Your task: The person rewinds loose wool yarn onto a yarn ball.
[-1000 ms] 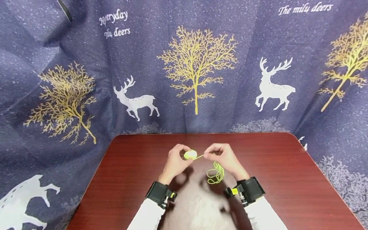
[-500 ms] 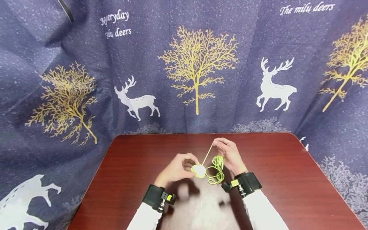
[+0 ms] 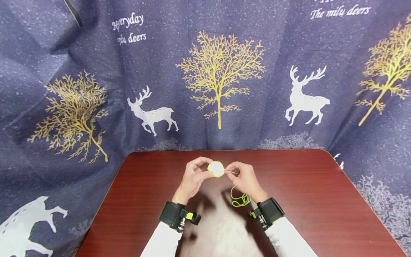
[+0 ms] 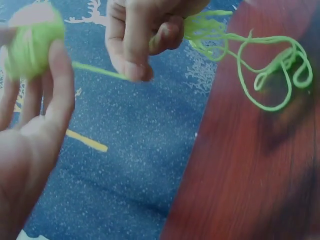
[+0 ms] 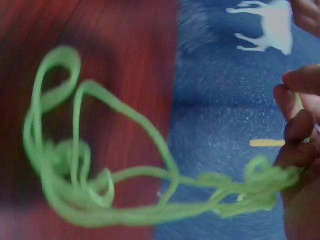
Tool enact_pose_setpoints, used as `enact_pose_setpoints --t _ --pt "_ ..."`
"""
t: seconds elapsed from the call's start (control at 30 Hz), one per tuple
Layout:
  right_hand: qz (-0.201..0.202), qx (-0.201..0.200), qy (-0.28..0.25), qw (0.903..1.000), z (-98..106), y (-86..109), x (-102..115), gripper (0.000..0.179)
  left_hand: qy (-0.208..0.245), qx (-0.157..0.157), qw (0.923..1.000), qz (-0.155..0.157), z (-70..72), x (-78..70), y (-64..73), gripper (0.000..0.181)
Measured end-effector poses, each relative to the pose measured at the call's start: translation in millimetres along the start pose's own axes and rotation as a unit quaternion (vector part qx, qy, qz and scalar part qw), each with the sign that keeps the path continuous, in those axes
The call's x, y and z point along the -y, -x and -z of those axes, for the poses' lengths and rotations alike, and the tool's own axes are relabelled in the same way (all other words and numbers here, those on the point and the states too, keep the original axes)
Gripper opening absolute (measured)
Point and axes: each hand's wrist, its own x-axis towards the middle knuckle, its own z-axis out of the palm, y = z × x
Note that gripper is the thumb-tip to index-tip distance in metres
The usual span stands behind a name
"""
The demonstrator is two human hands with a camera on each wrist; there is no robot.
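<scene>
My left hand (image 3: 190, 180) holds a small ball of yellow-green yarn (image 3: 216, 169) between thumb and fingers, raised above the table. In the left wrist view the yarn ball (image 4: 34, 45) sits at the fingertips, and a taut strand (image 4: 97, 70) runs from it to my other hand. Close by on the right, my right hand (image 3: 246, 181) pinches that strand between thumb and fingertips. Loose loops of the same yarn (image 3: 240, 200) hang below the right hand. The right wrist view shows these tangled loops (image 5: 125, 215) trailing from the palm; part of the bunch is hidden there.
Below both hands is a reddish-brown wooden table (image 3: 147, 200), brightly lit near its front middle. Behind it hangs a dark blue cloth (image 3: 192, 139) printed with trees and white deer. Each wrist wears a black band (image 3: 271, 211) with a small camera.
The ball went down and right, then back up and left in my left hand. My right hand swung up and away with the strand, then came back near the ball.
</scene>
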Motion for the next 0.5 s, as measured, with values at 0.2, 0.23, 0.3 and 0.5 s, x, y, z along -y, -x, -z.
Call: enact_pose_setpoints --t 0.2,0.23,0.3,0.5 --pt "0.115 0.051 0.139 0.9823 2 5.8 11 0.011 -0.074 -0.154 0.9847 0.032 -2.2 7.8 -7.5 0.038" --pt "0.121 0.062 0.14 0.9808 3 6.1 14 0.01 -0.101 -0.174 0.9791 0.032 -2.1 10.0 -8.4 0.037" --pt "0.121 0.084 0.132 0.9803 5 5.8 21 0.008 -0.164 -0.205 0.9645 0.032 -1.1 15.2 -9.4 0.033" --pt "0.078 0.111 0.029 0.9903 17 1.4 34 0.012 -0.414 -0.24 0.8782 -0.005 3.0 27.6 -6.2 0.031"
